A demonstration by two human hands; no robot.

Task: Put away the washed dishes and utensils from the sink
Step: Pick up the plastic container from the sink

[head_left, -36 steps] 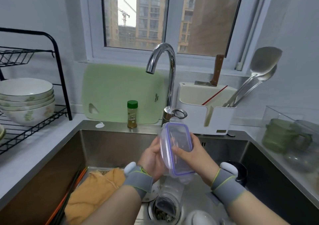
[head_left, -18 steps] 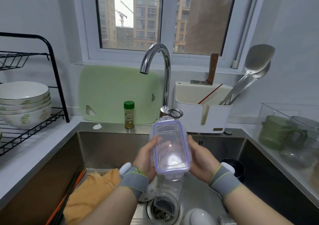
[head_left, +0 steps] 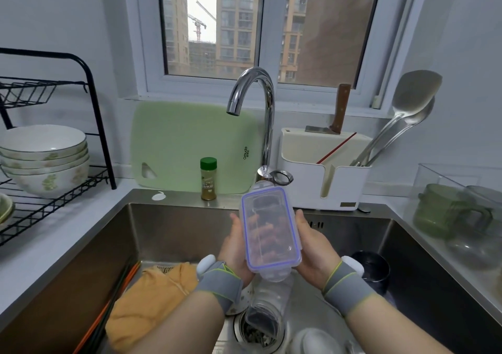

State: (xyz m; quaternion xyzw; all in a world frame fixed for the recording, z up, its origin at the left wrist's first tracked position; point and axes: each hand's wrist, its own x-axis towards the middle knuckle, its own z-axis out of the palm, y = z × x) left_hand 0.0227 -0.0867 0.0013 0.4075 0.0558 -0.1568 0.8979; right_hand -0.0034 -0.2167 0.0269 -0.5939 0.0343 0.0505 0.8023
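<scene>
Progress seems early — left hand [head_left: 234,246] and right hand [head_left: 313,245] clasp a clear purple-rimmed plastic box [head_left: 269,228] over the cluttered steel sink [head_left: 173,226].

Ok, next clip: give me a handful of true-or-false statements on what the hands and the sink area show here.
1. The left hand and right hand both hold the clear lidded container above the sink. True.
2. Water runs from the faucet. False: no stream shows.
3. The spice bottle has a red cap. False: its cap is green.
4. A stack of bowls sits on the black wire rack. True.
5. The orange cloth hangs over the faucet. False: it lies in the sink.
</scene>
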